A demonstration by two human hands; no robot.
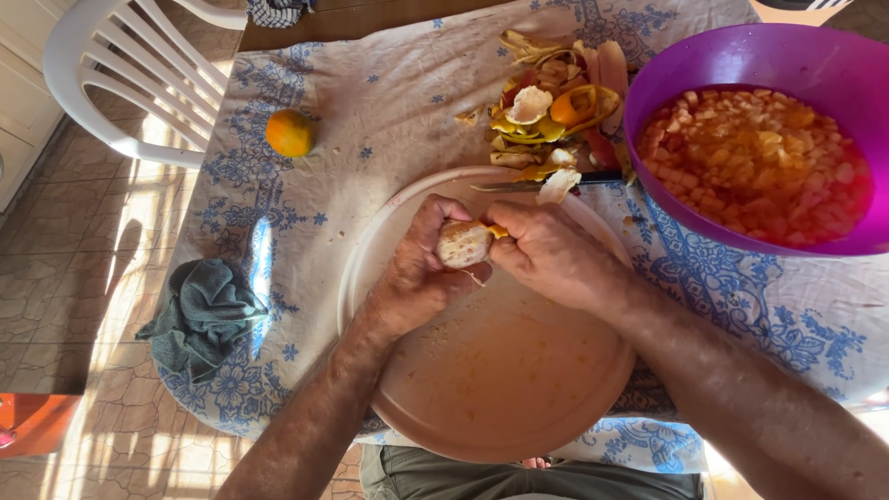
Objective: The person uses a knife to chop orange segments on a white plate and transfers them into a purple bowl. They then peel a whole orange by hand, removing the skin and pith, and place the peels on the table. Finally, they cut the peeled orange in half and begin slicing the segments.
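The person's lap shows at the bottom edge, and just above it a big round tray [482, 389] sits on the table [370, 102] with both hands over it. The left hand [417, 273] is curled shut around a mostly peeled orange [463, 243], and the right hand [546, 250] pinches a last bit of peel at its side, both arms reaching in with wrists bent. To peel well, it looks best to hold the fruit softly and pull the skin off slowly, so bits fall on the tray near the peels [551, 116], the knife [546, 183] and the purple bowl [667, 83].
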